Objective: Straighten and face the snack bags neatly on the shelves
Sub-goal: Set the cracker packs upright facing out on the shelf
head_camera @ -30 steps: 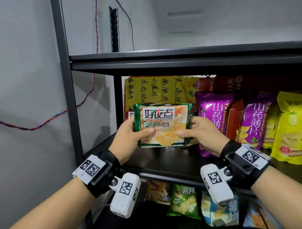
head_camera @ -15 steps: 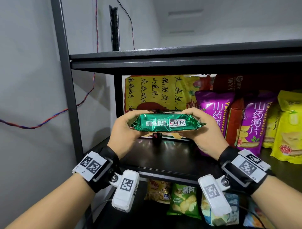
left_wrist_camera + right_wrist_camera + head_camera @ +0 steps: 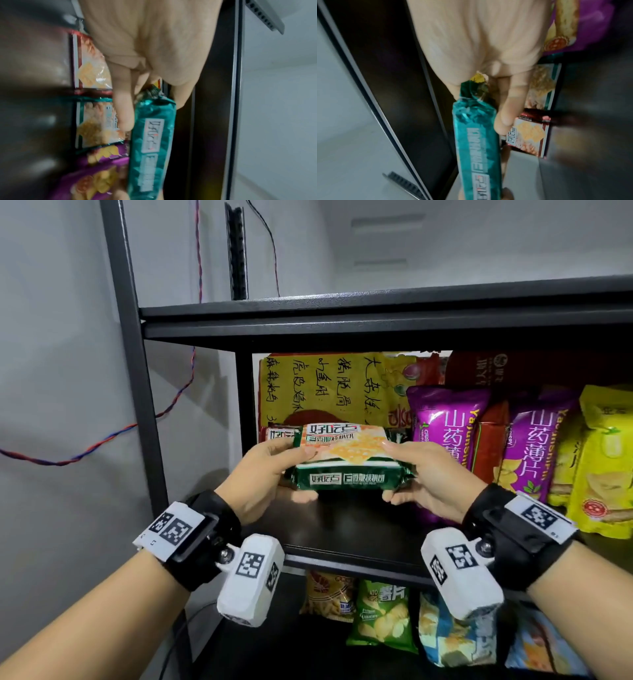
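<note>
Head: green foil cracker pack point(image 3: 349, 460) gripped at both ends by left hand point(image 3: 265, 474) and right hand point(image 3: 430, 477), above black shelf point(image 3: 342, 529) near left edge, likely for facing. Left wrist: fingers point(image 3: 124, 108) clamp pack end. Right wrist: fingers point(image 3: 508, 108) likewise.

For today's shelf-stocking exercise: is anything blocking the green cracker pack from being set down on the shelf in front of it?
Nothing visible does. Both the left hand and right hand hold the green cracker pack above a bare patch of shelf. A red cracker pack stands behind it, purple bags to its right.
</note>
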Available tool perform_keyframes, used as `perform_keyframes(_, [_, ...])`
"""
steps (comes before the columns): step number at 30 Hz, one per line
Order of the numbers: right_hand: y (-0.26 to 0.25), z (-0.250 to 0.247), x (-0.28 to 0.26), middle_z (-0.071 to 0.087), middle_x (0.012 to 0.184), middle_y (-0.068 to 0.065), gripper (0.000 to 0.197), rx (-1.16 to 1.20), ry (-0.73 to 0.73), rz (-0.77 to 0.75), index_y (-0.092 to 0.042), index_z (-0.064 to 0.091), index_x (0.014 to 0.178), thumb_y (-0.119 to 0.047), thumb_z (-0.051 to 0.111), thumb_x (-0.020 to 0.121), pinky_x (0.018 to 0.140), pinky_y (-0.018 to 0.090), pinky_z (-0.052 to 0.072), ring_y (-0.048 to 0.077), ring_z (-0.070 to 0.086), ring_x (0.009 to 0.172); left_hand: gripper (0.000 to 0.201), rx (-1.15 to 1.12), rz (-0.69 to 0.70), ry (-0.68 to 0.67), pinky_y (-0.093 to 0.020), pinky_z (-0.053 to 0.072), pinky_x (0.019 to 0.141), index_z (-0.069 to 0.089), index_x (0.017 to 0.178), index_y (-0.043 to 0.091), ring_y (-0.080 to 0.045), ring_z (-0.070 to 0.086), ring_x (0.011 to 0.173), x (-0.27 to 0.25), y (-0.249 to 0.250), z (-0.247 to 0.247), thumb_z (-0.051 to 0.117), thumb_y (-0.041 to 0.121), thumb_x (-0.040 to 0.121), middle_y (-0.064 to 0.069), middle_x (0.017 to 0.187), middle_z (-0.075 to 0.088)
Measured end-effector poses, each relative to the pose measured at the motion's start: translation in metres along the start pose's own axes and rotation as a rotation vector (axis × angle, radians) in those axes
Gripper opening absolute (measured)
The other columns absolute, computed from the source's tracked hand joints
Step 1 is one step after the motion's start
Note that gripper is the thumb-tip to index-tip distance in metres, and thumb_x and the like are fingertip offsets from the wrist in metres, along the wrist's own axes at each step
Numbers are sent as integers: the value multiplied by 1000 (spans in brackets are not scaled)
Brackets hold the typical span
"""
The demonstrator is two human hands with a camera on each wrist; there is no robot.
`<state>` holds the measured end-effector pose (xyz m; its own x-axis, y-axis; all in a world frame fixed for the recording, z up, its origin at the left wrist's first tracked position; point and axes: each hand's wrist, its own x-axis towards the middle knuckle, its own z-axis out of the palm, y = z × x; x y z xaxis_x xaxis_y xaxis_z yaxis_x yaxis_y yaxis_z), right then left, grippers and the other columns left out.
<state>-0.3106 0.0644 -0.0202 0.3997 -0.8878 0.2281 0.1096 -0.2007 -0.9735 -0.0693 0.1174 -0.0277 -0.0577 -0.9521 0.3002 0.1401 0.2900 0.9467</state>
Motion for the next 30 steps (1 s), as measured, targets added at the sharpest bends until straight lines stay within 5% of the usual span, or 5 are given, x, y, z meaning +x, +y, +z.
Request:
perform_keyframes(9, [-2, 5, 2, 72, 67, 12, 32, 105, 80, 210, -9, 63, 108, -37, 54, 98, 38, 23, 51, 22, 63, 45, 19, -20, -137, 22, -29, 60, 50, 67, 111, 5, -24, 75, 72, 2, 9, 2, 61, 13, 96, -16, 98, 76])
perform_keyframes(14, [1, 4, -2, 74, 111, 8, 22, 59, 81, 24, -17, 65, 115, -16, 46, 104, 82, 49, 60, 27, 73, 98, 43, 84, 49, 31, -45, 64, 71, 61, 123, 16, -29, 75, 91, 1, 6, -2, 60, -11, 90, -11, 108, 76])
perform_keyframes(17, [1, 8, -2, 72, 114, 14, 22, 0, 132, -78, -12, 66, 109, -2, 49, 100, 77, 50, 61, 32, 71, 101, 45, 101, 97, 77, -41, 62, 81, 61, 121, 8, -32, 73, 100, 4, 2, -5, 63, -16, 84, -15, 110, 75])
perform_keyframes(22, [9, 23, 3, 73, 89, 11, 24, -164, 158, -96, -7, 66, 95, 9, 49, 96, 57, 31, 60, 20, 74, 77, 21, 276, 27, 64, -27, 51, 56, 70, 100, 7, -23, 70, 80, 12, -7, -15, 73, -5, 83, -12, 98, 78])
perform_keyframes(30, [17, 21, 36, 66, 107, 16, 37, -533, 374, 32, 12, 54, 125, -1, 64, 92, 74, 22, 53, 13, 68, 89, 32, 338, -78, 364, -29, 47, 48, 61, 112, -2, -28, 63, 73, 47, -18, -57, 69, -14, 83, -19, 95, 75])
